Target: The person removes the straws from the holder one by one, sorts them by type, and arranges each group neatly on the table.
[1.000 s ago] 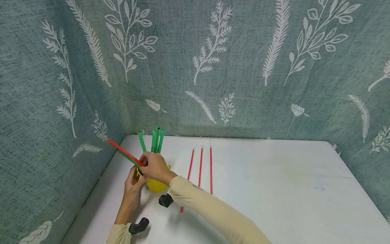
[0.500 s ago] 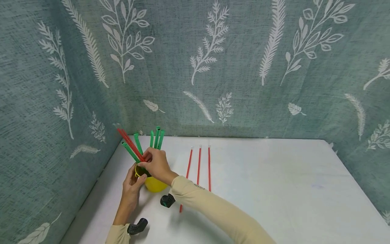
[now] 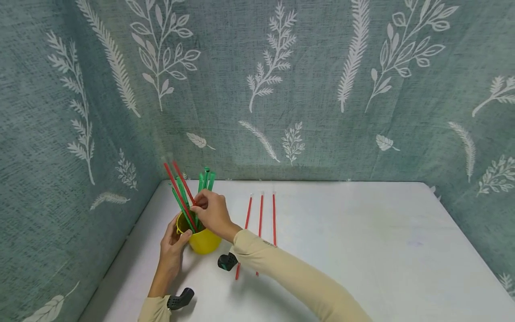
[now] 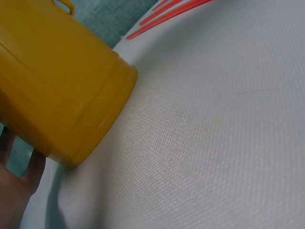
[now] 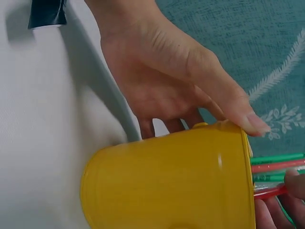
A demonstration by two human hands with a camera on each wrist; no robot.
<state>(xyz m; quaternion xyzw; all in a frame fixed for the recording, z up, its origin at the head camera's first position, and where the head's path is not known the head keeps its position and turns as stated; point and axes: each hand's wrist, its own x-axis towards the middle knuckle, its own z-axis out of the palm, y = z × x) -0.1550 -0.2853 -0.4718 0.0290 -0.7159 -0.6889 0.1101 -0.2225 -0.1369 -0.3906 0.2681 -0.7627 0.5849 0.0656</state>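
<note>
A small yellow bucket (image 3: 204, 243) stands at the left of the table, tilted toward the left hand. My left hand (image 3: 170, 252) grips its side, with the thumb over the rim. Several green straws (image 3: 206, 180) and a red straw (image 3: 177, 190) stick up out of it. My right hand (image 3: 215, 217) pinches another red straw (image 3: 183, 181) over the mouth; its lower end is hidden. In the right wrist view, the right fingers (image 5: 295, 185) show at the edge beside the bucket rim, and the left thumb (image 5: 255, 124) presses on that rim.
Three red straws (image 3: 260, 214) lie side by side on the white table (image 3: 342, 232), partly behind the right sleeve (image 3: 297, 273). Patterned green cloth (image 3: 314, 89) rises behind and at the left. Each wrist carries a black device (image 3: 181, 298).
The red straws have swung from a leftward slant to more upright, and their lower ends have gone into the bucket. One has separated from the right fingers. The left hand stays on the bucket.
</note>
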